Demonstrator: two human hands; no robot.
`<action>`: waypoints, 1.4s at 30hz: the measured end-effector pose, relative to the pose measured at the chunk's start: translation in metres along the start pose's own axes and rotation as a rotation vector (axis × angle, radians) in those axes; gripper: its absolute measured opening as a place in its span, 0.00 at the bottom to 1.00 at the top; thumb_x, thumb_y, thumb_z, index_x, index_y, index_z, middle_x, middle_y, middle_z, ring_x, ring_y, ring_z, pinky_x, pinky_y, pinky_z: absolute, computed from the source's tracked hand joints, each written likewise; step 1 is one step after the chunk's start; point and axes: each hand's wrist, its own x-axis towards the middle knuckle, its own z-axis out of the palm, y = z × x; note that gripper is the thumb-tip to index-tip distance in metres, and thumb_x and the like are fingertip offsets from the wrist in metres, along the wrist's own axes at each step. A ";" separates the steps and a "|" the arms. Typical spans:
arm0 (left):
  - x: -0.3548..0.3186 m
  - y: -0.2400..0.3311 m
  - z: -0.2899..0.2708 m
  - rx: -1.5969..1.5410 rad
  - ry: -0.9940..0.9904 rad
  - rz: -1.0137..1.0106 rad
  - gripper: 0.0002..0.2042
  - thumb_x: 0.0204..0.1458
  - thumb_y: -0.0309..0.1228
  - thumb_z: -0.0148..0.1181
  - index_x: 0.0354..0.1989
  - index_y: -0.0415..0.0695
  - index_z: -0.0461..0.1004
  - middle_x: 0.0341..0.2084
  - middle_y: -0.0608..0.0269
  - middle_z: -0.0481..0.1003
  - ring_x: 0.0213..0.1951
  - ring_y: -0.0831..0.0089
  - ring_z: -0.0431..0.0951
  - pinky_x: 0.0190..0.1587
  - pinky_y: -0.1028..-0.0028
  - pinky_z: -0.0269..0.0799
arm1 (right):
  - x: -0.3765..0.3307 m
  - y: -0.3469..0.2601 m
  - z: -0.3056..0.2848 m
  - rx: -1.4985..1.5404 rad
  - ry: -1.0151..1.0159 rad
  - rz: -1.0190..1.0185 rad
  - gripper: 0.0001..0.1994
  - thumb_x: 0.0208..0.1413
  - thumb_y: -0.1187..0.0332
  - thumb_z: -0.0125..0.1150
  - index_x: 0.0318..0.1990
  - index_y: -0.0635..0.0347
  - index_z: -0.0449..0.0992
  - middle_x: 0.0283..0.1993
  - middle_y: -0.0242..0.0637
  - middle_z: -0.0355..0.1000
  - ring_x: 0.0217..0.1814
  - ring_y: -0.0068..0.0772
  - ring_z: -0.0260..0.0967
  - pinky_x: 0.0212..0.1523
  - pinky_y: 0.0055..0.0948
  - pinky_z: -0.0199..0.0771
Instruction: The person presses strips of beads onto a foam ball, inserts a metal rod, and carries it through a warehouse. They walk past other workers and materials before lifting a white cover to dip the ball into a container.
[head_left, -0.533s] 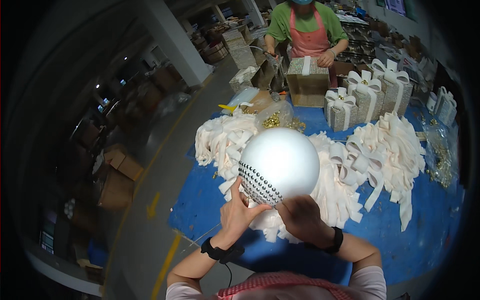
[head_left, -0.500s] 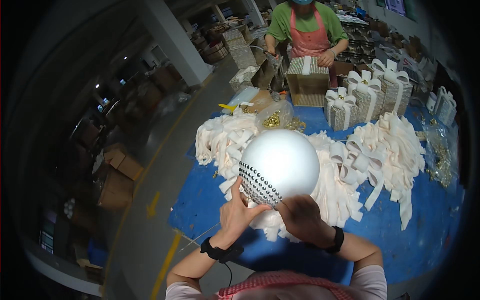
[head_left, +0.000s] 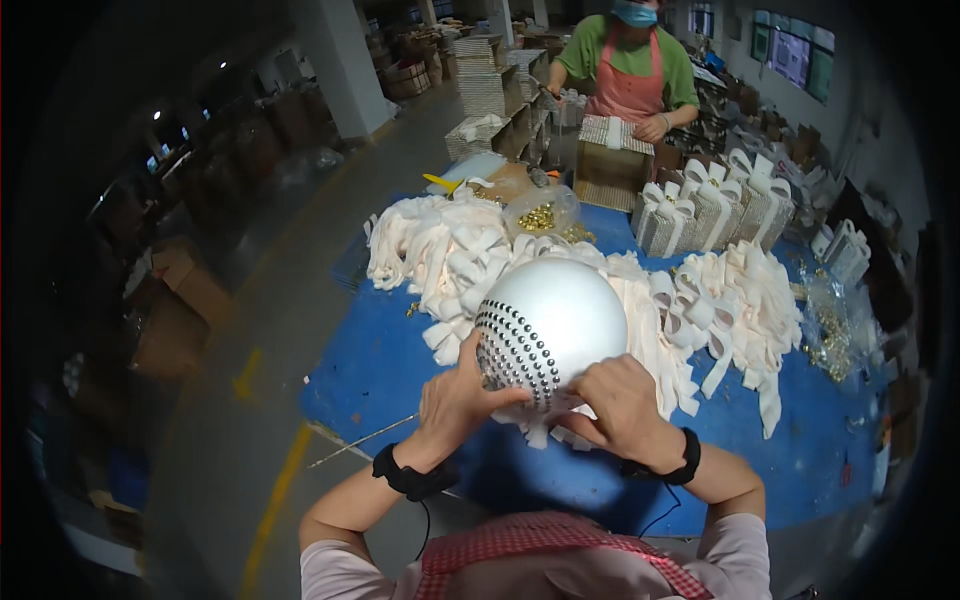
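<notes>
A large white ball (head_left: 580,305) is held over the table in front of me. Rows of dark silvery beads (head_left: 517,345) curve around its left side. My left hand (head_left: 460,400) grips the lower left of the ball, thumb lying across the beaded part and fingers reaching up its side. At the lower right edge my right hand (head_left: 625,410) is closed against the ball with curled fingers, its thumb beneath. A thin strand (head_left: 365,440) trails out to the left below my left hand. The underside of the ball is hidden by my hands.
Heaps of cream fabric strips (head_left: 440,245) cover the blue table (head_left: 390,350). Behind are a bag of gold bells (head_left: 540,215) and bow-topped glittery boxes (head_left: 710,210). Across the table a co-worker (head_left: 630,80) handles an open box (head_left: 612,165). Clear bags (head_left: 835,325) lie right.
The ball has turned, so more bead rows face me. My right hand has shifted slightly right and its thumb now shows. The view has tilted; the co-worker still holds the box.
</notes>
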 end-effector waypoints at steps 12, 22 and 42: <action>-0.050 -0.051 -0.063 0.040 0.098 -0.001 0.51 0.33 0.59 0.66 0.60 0.37 0.52 0.17 0.47 0.74 0.21 0.52 0.77 0.22 0.61 0.71 | 0.003 -0.089 0.085 -0.335 0.037 0.139 0.07 0.44 0.71 0.60 0.26 0.56 0.65 0.21 0.34 0.58 0.23 0.31 0.61 0.27 0.30 0.58; -0.083 -0.072 -0.088 0.095 0.128 -0.011 0.51 0.34 0.59 0.65 0.60 0.35 0.51 0.18 0.45 0.74 0.21 0.50 0.77 0.22 0.60 0.71 | 0.012 -0.141 0.110 -0.345 0.104 0.200 0.06 0.43 0.74 0.58 0.29 0.57 0.67 0.22 0.34 0.60 0.23 0.31 0.62 0.26 0.30 0.59; -0.097 -0.108 -0.100 0.231 0.155 -0.050 0.53 0.32 0.58 0.66 0.60 0.31 0.51 0.22 0.44 0.75 0.22 0.53 0.77 0.22 0.62 0.72 | 0.028 -0.153 0.135 -0.136 0.255 0.250 0.07 0.42 0.78 0.58 0.30 0.62 0.66 0.24 0.43 0.63 0.25 0.46 0.64 0.27 0.37 0.65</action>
